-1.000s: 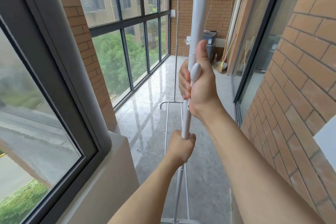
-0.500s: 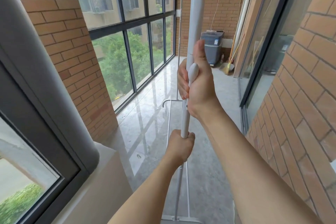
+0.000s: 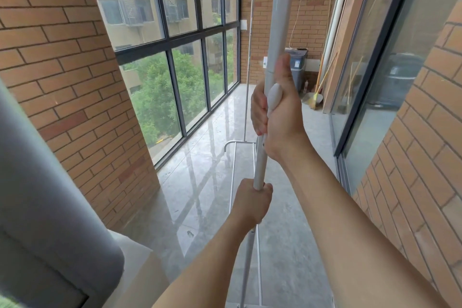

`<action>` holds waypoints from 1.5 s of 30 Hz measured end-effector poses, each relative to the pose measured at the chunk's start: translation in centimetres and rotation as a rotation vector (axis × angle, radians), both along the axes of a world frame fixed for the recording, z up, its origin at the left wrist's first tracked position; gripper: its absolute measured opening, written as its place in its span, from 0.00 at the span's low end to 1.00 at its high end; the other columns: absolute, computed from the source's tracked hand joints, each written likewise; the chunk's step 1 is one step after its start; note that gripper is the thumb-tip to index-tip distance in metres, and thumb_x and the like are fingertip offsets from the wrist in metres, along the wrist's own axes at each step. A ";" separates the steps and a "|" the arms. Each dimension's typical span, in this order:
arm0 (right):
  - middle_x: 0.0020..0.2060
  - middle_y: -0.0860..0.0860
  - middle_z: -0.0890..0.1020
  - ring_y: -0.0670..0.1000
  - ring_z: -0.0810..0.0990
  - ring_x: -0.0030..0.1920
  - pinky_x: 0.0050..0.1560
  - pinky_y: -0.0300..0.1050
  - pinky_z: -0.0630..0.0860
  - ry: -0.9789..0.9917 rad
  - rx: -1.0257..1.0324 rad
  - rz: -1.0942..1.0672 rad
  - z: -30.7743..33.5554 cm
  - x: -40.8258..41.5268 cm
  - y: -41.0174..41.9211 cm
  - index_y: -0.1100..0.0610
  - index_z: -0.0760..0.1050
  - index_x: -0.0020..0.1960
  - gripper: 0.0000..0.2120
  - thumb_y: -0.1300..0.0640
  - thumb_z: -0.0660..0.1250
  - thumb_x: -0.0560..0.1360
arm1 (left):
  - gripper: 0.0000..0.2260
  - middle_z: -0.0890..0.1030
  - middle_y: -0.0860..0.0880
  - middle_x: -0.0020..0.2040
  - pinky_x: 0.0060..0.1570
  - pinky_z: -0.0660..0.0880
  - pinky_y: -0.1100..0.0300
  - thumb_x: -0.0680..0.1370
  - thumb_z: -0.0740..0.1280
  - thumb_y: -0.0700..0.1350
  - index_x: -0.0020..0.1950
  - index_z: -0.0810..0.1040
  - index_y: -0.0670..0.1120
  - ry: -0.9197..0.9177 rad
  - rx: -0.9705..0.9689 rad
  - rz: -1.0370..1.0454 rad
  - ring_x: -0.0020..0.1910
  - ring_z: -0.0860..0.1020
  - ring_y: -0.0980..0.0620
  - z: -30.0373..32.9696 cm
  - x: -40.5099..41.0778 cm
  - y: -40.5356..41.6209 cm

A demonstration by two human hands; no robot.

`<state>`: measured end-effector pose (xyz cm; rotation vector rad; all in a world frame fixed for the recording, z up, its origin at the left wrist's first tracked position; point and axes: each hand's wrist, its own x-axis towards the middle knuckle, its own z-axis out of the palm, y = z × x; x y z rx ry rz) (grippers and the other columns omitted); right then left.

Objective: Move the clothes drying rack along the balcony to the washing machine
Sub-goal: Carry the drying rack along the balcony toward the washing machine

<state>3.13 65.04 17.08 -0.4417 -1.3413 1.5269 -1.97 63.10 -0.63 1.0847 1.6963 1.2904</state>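
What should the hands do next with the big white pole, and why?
Probably keep pushing the drying rack straight ahead along the balcony. Both the right hand and the left hand are wrapped around its near upright, the shiny floor ahead looks bare, and the grey washing machine stands far off at the end wall.
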 end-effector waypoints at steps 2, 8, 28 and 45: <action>0.22 0.52 0.56 0.50 0.54 0.21 0.23 0.44 0.50 0.008 -0.004 -0.003 -0.1 -0.8 1.3 0.55 0.54 0.28 0.30 0.31 0.55 0.71 | 0.22 0.59 0.56 0.20 0.20 0.57 0.66 0.76 0.62 0.39 0.25 0.57 0.50 0.000 0.005 -0.010 0.19 0.57 0.56 -0.2 -0.9 1.2; 0.19 0.50 0.58 0.49 0.56 0.19 0.23 0.44 0.51 -0.014 0.021 -0.028 -0.2 -2.7 5.6 0.54 0.58 0.25 0.30 0.30 0.53 0.72 | 0.22 0.58 0.57 0.19 0.20 0.57 0.67 0.77 0.62 0.39 0.27 0.57 0.49 -0.015 -0.011 -0.008 0.18 0.56 0.57 -0.4 -2.5 5.7; 0.21 0.52 0.55 0.50 0.52 0.21 0.25 0.48 0.48 -0.046 0.001 0.036 0.0 -3.2 20.4 0.56 0.49 0.32 0.31 0.30 0.54 0.70 | 0.20 0.60 0.55 0.21 0.21 0.60 0.64 0.75 0.62 0.41 0.26 0.57 0.50 -0.005 -0.025 0.028 0.20 0.59 0.54 -0.1 -2.5 20.0; 0.21 0.52 0.55 0.50 0.52 0.20 0.22 0.44 0.49 -0.039 -0.013 0.033 0.6 -8.7 31.2 0.56 0.50 0.32 0.31 0.29 0.55 0.69 | 0.20 0.58 0.56 0.21 0.21 0.56 0.64 0.75 0.61 0.40 0.27 0.56 0.50 -0.054 -0.012 0.005 0.20 0.56 0.55 0.1 -7.7 31.1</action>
